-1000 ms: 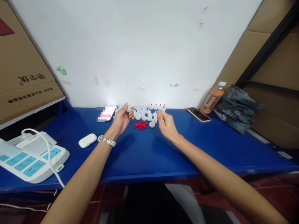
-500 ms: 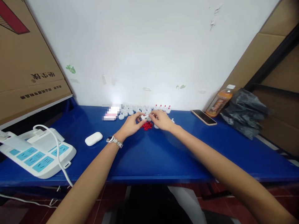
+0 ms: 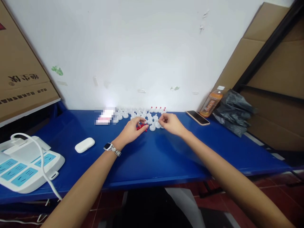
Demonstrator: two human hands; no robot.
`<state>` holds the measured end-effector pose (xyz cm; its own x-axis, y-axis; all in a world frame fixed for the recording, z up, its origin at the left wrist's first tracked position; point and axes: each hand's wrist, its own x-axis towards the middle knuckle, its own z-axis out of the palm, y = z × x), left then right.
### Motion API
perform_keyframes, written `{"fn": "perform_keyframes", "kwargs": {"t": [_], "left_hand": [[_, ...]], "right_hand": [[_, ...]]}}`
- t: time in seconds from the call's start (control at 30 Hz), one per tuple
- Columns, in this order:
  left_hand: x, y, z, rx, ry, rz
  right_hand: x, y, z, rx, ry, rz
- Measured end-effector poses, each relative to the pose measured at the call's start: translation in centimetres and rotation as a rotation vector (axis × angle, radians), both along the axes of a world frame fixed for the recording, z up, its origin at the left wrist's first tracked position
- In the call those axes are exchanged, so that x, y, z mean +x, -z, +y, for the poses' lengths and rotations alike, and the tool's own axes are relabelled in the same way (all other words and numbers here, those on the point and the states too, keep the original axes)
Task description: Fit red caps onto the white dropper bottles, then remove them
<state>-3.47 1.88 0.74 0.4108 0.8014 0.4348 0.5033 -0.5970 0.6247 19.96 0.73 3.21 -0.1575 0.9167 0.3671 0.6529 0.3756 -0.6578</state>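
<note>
My left hand (image 3: 133,129) hovers at the small pile of red tips (image 3: 142,127), thumb apart from its curved fingers, which appear to hold nothing. Part of that pile lies hidden behind the thumb and fingers. To the right, my right hand (image 3: 172,123) has thumb and fingertips pinched together at a white nozzle cap, mostly covered by the fingers. Several loose white nozzle caps (image 3: 152,127) stand between the two hands and behind them. Along the wall at the back stands a short row of white caps with red tips (image 3: 156,109).
On the blue table (image 3: 152,158) are a white earbud case (image 3: 85,145) and a power strip (image 3: 30,171) with a cable at left. A phone (image 3: 198,117), an orange drink bottle (image 3: 212,103) and a black plastic bag (image 3: 234,112) lie right. A blurred pinkish-white item (image 3: 104,117) is back left.
My hands, which were close together around a white cap, have parted. The left is now open at the red tips; the right is at the white caps. The view has shifted right.
</note>
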Motion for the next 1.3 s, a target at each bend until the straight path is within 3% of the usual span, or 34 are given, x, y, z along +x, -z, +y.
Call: {"fn": "perform_keyframes", "kwargs": {"t": [0.17, 0.33, 0.47, 0.57, 0.7, 0.9, 1.07, 1.3], "left_hand": [[0.3, 0.0, 0.0, -0.001, 0.028, 0.006], [0.5, -0.2, -0.3, -0.023, 0.042, 0.052], [0.7, -0.7, 0.0, 0.019, 0.026, 0.079], [1.4, -1.4, 0.7, 0.082, 0.015, 0.106], [3.5, -2.2, 2.2, 0.124, 0.068, 0.142], [6.2, -1.6, 3.4, 0.187, 0.091, 0.120], [5.3, -1.0, 3.0, 0.191, 0.075, 0.089], [4.0, -1.2, 2.7, 0.184, 0.023, 0.045]], "right_hand": [[0.3, 0.9, -0.5, 0.001, -0.040, -0.210], [-0.8, 1.8, 0.2, 0.012, -0.037, -0.167], [0.0, 1.4, 0.8, 0.058, 0.007, -0.093], [2.1, 1.0, 2.6, 0.093, 0.091, -0.072], [4.8, 1.4, 6.3, -0.006, 0.287, -0.112], [4.7, 2.8, 10.7, -0.119, 0.356, -0.170], [3.6, 2.5, 11.7, -0.090, 0.339, -0.183], [4.6, 1.9, 10.9, -0.008, 0.360, -0.165]]}}
